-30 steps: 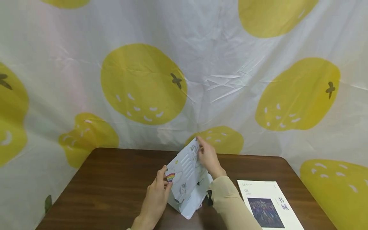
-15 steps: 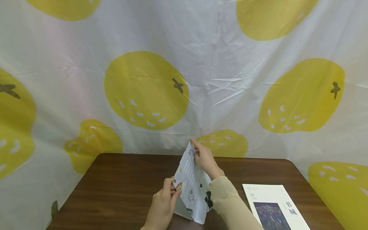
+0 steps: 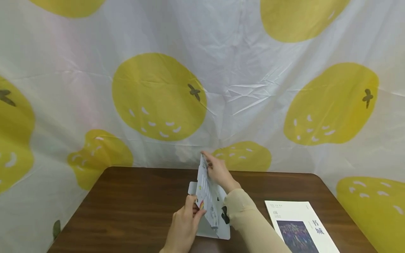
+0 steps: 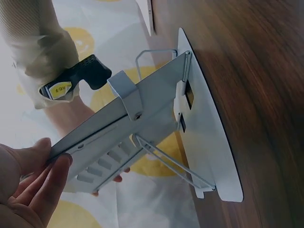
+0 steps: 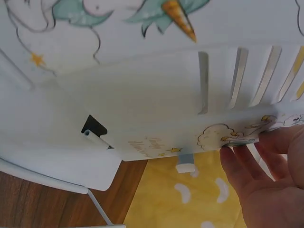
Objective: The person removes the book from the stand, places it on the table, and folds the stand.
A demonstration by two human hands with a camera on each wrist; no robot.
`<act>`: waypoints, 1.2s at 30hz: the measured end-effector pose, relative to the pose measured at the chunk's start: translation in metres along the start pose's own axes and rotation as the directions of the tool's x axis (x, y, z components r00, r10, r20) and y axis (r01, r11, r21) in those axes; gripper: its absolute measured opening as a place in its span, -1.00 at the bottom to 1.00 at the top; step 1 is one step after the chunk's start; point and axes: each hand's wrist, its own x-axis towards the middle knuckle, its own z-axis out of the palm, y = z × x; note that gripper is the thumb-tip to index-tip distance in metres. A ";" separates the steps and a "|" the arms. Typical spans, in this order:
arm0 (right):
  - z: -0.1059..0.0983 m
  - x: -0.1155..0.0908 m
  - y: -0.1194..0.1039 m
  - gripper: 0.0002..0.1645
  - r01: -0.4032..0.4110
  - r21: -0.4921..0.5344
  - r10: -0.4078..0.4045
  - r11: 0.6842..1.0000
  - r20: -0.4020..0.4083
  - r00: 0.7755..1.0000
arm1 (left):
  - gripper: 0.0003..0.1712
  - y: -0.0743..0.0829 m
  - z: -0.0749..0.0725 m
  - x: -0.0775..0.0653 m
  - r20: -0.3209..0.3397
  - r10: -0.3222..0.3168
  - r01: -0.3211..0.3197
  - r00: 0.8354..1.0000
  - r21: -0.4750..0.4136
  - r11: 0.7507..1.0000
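Currently, bookstand (image 3: 206, 196): part-folded on worktop (image 3: 133, 211), short of far edge.
Left hand (image 3: 181, 226): pinching bookstand's near upper corner.
Right hand (image 3: 220, 173): pinching its far upper corner.
Book (image 3: 299, 226): near worktop's right edge.

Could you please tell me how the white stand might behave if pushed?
The stand will likely be stiff, since its thin panel looks flat. It may fold, as the tilted panel seems hinged to the base. It looks smooth, so could be slippery.
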 end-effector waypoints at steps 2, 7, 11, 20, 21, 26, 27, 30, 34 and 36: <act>0.001 0.001 0.000 -0.17 0.001 0.010 -0.001 1.000 0.008 1.000 | -0.48 0.001 0.001 0.001 -0.003 0.000 0.000 1.000 0.004 1.000; 0.000 0.001 -0.005 -0.11 -0.004 0.041 0.002 0.999 0.048 0.999 | -0.49 0.004 0.005 0.002 0.019 -0.024 0.025 1.000 -0.012 1.000; -0.002 0.000 -0.007 -0.09 -0.011 0.051 0.007 0.999 0.073 0.997 | -0.49 0.005 0.011 0.002 0.003 -0.020 0.020 1.000 -0.018 1.000; -0.006 -0.007 -0.008 -0.05 0.000 0.045 -0.006 0.999 0.132 0.991 | -0.46 0.003 0.017 0.001 -0.021 0.013 -0.014 1.000 -0.031 0.999; -0.007 -0.009 -0.010 -0.06 0.004 0.042 -0.010 0.999 0.145 0.989 | -0.46 0.002 0.017 0.001 -0.023 0.018 -0.019 1.000 -0.039 0.999; -0.016 -0.024 -0.019 -0.19 -0.033 0.060 0.020 0.998 0.206 0.978 | -0.44 -0.003 0.016 -0.001 -0.035 0.038 -0.042 0.999 -0.119 0.992; -0.018 -0.028 -0.020 -0.22 -0.046 0.072 0.030 0.996 0.214 0.976 | -0.44 -0.004 0.015 -0.001 -0.041 0.043 -0.048 0.998 -0.138 0.989; -0.021 -0.045 -0.025 -0.26 -0.102 0.113 0.072 0.988 0.246 0.967 | -0.44 -0.007 0.012 -0.002 -0.054 0.058 -0.067 0.997 -0.191 0.979; -0.022 -0.069 -0.030 -0.30 -0.121 0.132 0.085 0.984 0.248 0.965 | -0.45 -0.010 0.009 -0.002 -0.054 0.084 -0.094 0.995 -0.226 0.970; -0.022 -0.079 -0.034 -0.35 -0.104 0.141 0.069 0.985 0.234 0.970 | -0.46 -0.011 0.007 -0.001 -0.053 0.096 -0.106 0.994 -0.239 0.965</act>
